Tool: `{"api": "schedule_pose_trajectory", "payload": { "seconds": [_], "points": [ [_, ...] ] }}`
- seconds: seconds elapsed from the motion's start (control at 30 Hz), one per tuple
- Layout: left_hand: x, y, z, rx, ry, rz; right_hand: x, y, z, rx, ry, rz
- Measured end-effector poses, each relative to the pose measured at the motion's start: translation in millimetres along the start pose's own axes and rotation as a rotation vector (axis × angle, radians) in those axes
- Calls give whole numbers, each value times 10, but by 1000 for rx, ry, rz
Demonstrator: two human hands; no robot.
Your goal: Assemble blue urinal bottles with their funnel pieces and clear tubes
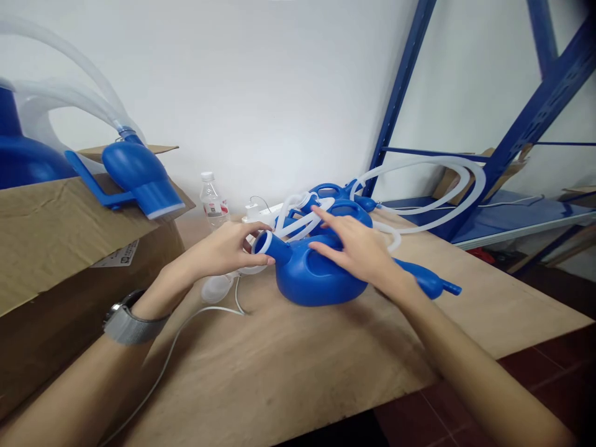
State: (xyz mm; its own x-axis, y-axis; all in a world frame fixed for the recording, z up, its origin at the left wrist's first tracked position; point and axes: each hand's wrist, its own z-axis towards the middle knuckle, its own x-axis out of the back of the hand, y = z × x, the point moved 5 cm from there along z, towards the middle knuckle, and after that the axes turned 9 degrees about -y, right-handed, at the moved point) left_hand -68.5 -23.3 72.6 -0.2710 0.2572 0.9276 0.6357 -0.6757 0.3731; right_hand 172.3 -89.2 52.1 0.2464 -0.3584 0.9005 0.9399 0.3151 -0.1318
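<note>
While your left hand [228, 248] is clasping open mouth [263, 243] of blue plastic jug [321, 284] between thumb and fingers, your right hand [361, 248] is lying over jug's top, thumb and forefinger apart; cannot tell whether hidden fingers are gripping. Jug is resting on wooden tabletop [261, 366] between both hands, its neck [281, 249] pointing toward left palm.

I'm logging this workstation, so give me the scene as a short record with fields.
Left hand: thumb and fingers around the mouth of a blue jug
Right hand: over the jug's top; some fingers hidden
Left wrist: watch
Surface: wooden table
Beyond the jug: more blue containers, pale tubing
Left side: cardboard box
By the wall: clear bottle, white cap
</note>
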Motion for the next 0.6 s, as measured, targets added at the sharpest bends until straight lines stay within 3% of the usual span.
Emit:
{"api": "schedule_pose_trajectory", "payload": {
  "seconds": [0.1,0.2,0.3,0.37,0.47,0.53,0.6],
  "points": [
    [29,3,-13,-16,6,-29,83,396,-501,-101,54,-6],
    [61,-70,-5,-31,2,-188,-4,873,-1021,-233,-52,-95],
    [58,-296,26,35,13,-316,-149,1154,-1362,-292,-159,-79],
    [-31,-470,58,112,-92,-233,-197,1199,-1454,-310,-160,-82],
    [-274,-637,84,154,-423,-32,-190,1162,-1454,-329,-116,-87],
    [-351,-682,101,158,-477,66,-147,1151,-1430,-372,-77,-37],
    [-365,-705,124,167,-432,143,-76,1177,-1418,-439,-11,64]
  ]
}}
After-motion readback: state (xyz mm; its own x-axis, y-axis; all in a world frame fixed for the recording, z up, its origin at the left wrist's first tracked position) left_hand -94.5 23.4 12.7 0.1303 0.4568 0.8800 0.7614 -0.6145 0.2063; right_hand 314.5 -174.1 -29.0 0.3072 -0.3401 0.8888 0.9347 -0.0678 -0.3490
